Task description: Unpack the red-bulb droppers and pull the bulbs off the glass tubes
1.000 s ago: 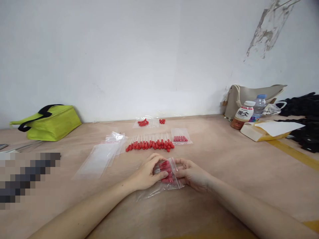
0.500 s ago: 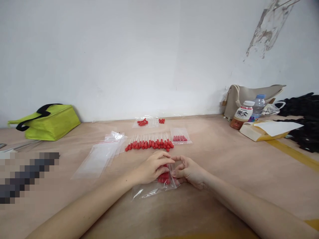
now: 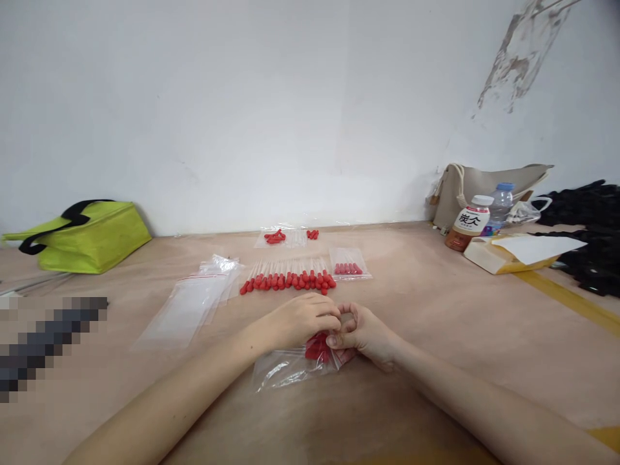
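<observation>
A clear zip bag [image 3: 285,368] with several red-bulbed droppers inside lies on the brown table right in front of me. My left hand [image 3: 300,321] and my right hand [image 3: 364,332] meet at the bag's far end, fingers curled and pinching its top edge. Beyond my hands a row of loose red-bulbed droppers [image 3: 288,279] lies across the table. A small filled bag [image 3: 349,267] sits to the right of that row, and two more small bags [image 3: 285,237] of droppers lie near the wall.
A stack of empty clear zip bags [image 3: 191,303] lies to the left. A lime-green bag [image 3: 87,236] stands at the far left. At the right are a beige tote [image 3: 489,184], two bottles [image 3: 471,221], a paper-covered box [image 3: 518,252] and black cloth [image 3: 591,232].
My hands have drawn together at the top of the bag, from flat on its sides to a pinch at its opening. The view has shifted slightly.
</observation>
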A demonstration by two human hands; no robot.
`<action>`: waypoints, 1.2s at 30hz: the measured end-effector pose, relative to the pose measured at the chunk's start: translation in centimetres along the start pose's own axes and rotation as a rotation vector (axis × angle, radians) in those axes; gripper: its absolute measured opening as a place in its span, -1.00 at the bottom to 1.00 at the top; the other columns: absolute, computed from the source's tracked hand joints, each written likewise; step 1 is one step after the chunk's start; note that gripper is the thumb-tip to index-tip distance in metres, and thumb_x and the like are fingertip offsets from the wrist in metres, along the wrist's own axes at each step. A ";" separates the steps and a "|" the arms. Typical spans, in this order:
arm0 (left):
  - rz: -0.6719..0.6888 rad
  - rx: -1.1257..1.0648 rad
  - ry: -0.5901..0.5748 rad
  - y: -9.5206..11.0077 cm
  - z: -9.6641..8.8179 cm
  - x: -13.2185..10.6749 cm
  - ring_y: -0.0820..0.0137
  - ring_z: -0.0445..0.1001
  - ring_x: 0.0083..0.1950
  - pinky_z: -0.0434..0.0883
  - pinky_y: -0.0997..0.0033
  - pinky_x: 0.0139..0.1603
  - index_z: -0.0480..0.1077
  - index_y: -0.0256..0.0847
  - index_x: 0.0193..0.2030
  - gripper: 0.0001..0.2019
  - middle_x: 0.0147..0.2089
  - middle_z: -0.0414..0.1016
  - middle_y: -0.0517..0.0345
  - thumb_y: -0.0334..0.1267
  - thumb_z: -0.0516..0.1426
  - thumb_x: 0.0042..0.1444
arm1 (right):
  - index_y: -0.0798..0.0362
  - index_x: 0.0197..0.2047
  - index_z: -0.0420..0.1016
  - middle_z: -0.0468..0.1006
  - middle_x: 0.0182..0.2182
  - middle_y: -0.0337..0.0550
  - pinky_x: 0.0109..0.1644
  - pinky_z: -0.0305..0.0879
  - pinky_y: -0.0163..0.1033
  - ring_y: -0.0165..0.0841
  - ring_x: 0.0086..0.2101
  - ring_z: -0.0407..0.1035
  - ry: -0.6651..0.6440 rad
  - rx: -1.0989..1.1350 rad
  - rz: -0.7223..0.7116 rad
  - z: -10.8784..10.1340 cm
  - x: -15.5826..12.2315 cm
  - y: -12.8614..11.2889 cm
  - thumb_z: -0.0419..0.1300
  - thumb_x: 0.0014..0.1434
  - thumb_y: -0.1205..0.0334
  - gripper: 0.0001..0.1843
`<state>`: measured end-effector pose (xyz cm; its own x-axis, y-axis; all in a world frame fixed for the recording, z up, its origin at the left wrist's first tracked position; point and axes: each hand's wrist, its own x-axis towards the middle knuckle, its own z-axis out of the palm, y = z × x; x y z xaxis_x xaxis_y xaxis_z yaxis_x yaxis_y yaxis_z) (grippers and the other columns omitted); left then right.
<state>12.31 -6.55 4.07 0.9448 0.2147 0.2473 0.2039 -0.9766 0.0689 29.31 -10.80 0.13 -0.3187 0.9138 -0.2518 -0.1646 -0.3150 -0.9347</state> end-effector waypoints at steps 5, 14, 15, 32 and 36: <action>-0.022 -0.002 -0.041 0.1 -0.6 -0.1 0.39 0.32 -0.06 0.23 0.37 -0.01 0.35 -0.19 -0.30 -0.91 -0.18 0.41 0.15 -0.39 0.03 0.15 | 0.15 -0.09 0.12 0.50 -0.63 -0.32 -0.53 0.38 -0.31 -0.46 -0.66 0.36 -0.025 -0.016 0.007 0.0 -0.2 -0.3 0.46 -0.41 0.26 -0.17; -0.045 0.027 -0.061 -0.3 -0.5 -0.2 0.39 0.31 -0.10 0.23 0.39 -0.08 0.34 -0.19 -0.30 -0.92 -0.15 0.37 0.14 -0.42 0.06 0.10 | 0.16 -0.03 0.11 0.49 -0.65 -0.34 -0.52 0.37 -0.31 -0.47 -0.64 0.35 -0.035 -0.027 0.013 0.0 -0.3 -0.4 0.45 -0.39 0.27 -0.14; -0.038 0.033 -0.069 -0.3 -0.5 -0.2 0.39 0.30 -0.09 0.23 0.40 -0.07 0.35 -0.19 -0.31 -0.91 -0.15 0.37 0.15 -0.44 0.07 0.10 | 0.16 -0.03 0.11 0.49 -0.65 -0.34 -0.52 0.37 -0.32 -0.47 -0.65 0.34 -0.035 -0.030 0.014 0.0 -0.3 -0.4 0.45 -0.39 0.27 -0.14; -0.139 -0.071 0.011 -1.9 0.0 -1.4 0.43 0.31 -0.16 0.21 0.43 -0.10 0.34 -0.20 -0.31 -0.84 -0.26 0.44 0.20 -0.47 -0.03 0.15 | 0.09 -0.29 0.46 0.52 -0.38 -0.19 -0.26 0.33 -0.31 -0.42 -0.36 0.40 -0.119 -0.497 -0.434 -0.4 -0.3 0.9 0.19 0.01 0.29 -0.85; -0.148 -0.044 0.022 -1.8 -0.1 -1.4 0.44 0.30 -0.16 0.18 0.41 -0.05 0.34 -0.19 -0.30 -0.85 -0.28 0.45 0.24 -0.48 0.00 0.13 | 0.03 -0.28 0.50 0.54 -0.38 -0.22 -0.31 0.26 -0.39 -0.46 -0.37 0.39 0.005 -0.956 -0.858 -0.5 -0.2 1.3 0.05 0.11 0.38 -0.80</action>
<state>10.58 -5.13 3.75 0.8994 0.3569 0.2523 0.3284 -0.9328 0.1488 29.66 -11.23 -1.13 -0.4403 0.7332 0.5182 0.4186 0.6782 -0.6040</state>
